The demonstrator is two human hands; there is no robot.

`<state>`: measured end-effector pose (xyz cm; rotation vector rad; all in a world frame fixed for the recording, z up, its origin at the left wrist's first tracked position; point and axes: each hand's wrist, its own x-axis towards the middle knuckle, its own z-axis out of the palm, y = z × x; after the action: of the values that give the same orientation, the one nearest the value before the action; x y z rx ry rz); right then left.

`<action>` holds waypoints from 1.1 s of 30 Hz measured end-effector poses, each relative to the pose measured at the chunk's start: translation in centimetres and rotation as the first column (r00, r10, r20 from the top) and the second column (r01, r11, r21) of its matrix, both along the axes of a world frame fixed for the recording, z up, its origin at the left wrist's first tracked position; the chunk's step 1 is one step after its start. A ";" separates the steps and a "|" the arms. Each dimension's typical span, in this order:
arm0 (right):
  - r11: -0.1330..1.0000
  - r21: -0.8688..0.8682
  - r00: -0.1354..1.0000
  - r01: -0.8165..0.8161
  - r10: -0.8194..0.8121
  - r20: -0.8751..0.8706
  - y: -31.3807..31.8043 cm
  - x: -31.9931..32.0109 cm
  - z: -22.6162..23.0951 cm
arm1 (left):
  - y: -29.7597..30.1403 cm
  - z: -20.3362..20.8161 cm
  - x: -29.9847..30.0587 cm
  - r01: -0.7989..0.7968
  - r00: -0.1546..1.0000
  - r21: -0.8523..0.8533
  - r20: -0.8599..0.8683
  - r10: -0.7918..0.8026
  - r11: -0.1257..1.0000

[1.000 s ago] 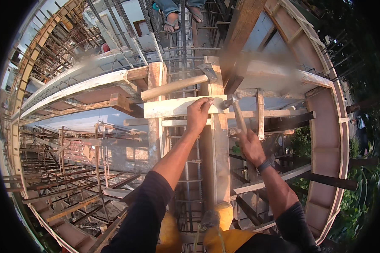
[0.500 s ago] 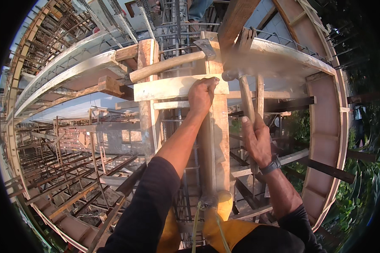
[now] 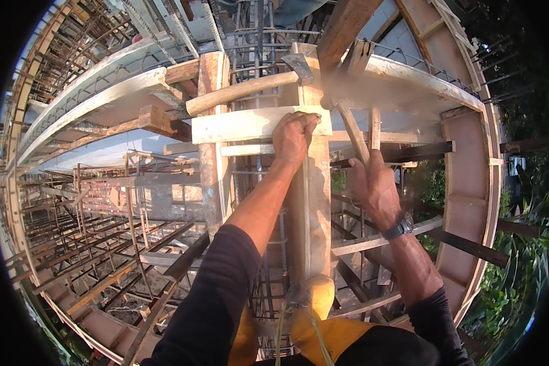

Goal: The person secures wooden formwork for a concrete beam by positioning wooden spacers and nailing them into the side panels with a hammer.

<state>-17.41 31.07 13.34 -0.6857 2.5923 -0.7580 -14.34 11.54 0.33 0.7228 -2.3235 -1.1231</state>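
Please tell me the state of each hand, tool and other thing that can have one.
left hand, fingers curled at short pale board, grip unclear
right hand, closed around hammer
hammer, held, head blurred
short pale board, lying across two timbers
hatchet-like tool, lying unheld beyond the board
wristwatch, strapped on right wrist
ribbed steel bars, standing bare

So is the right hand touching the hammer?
Touching. The head view shows it: the wooden handle of the hammer runs into the right hand, between the thumb and fingers, with no gap.
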 end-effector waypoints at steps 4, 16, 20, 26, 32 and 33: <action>0.977 -0.204 0.995 -0.057 0.038 -0.095 -0.9 1.1 1.3 | -0.4 -1.0 0.4 -0.017 0.997 0.090 -0.070 0.024 0.996; 0.963 -0.250 0.978 -0.099 0.047 -0.205 -0.5 0.8 5.0 | -5.0 -0.4 3.4 -0.070 0.986 -0.431 0.107 0.129 0.900; 0.985 -0.142 0.983 -0.101 0.076 -0.168 -0.2 0.8 1.0 | -5.6 -2.0 4.0 0.025 0.957 -0.544 0.256 0.138 0.839; 0.971 -0.236 0.994 0.019 -0.043 -0.096 -0.5 -0.2 2.5 | -4.9 -1.6 3.3 0.059 0.940 -0.527 0.315 0.131 0.848; 0.814 -0.576 0.968 -0.071 -0.084 -0.238 -0.4 0.8 1.1 | -5.2 -1.2 3.5 0.048 0.936 -0.477 0.328 0.126 0.877; 0.917 -0.392 0.977 -0.069 -0.018 -0.213 0.5 0.7 -0.7 | -4.9 -0.9 3.2 0.073 0.931 -0.455 0.349 0.102 0.887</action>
<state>-16.73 31.61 12.60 -0.9627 2.6308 -1.2899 -11.16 6.65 -0.61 0.8090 -2.7410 -0.4028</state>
